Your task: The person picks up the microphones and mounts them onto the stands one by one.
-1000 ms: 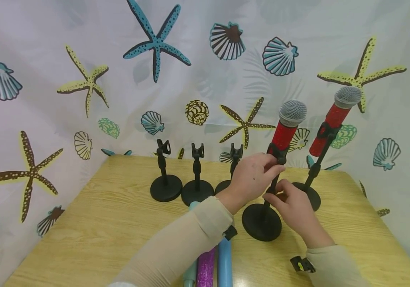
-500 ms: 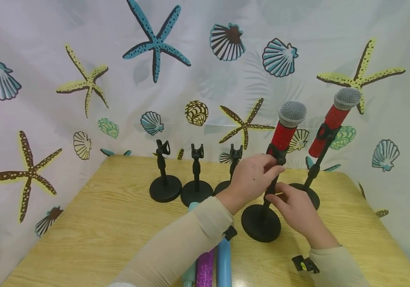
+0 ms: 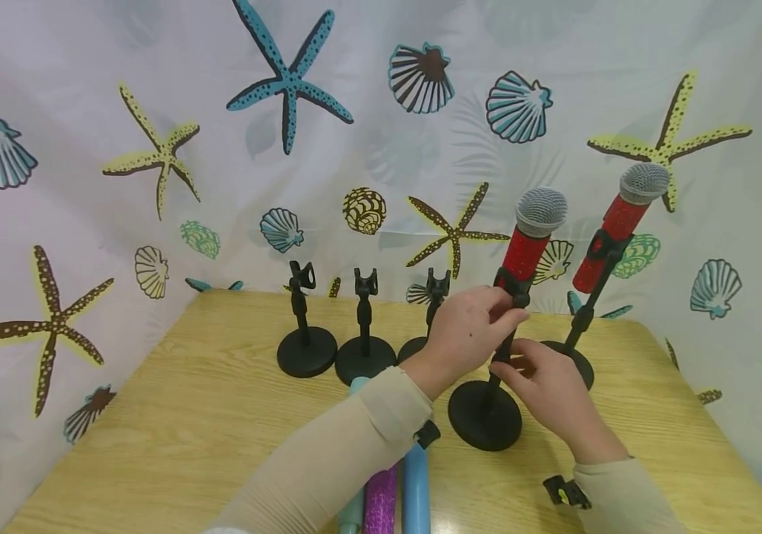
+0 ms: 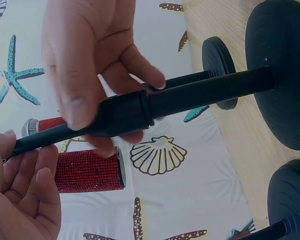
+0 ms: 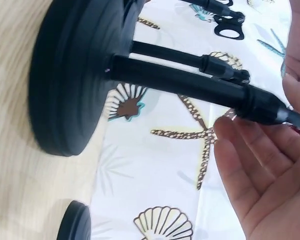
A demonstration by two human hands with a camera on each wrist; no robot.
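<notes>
L hand [image 3: 464, 330], R hand [image 3: 551, 389] — on stand [image 3: 485, 415]

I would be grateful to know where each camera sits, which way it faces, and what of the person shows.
Head: worn on the head, facing forward and down at the table, held stand and cloth; left hand, right hand and sleeves show.
Left wrist: on that wrist, facing the held stand, its base at right; both hands show.
Right wrist: on that wrist, facing the same stand, base at left; right hand shows, and part of the left at the edge.
Shared: both wrist views show the held stand against the cloth.
</notes>
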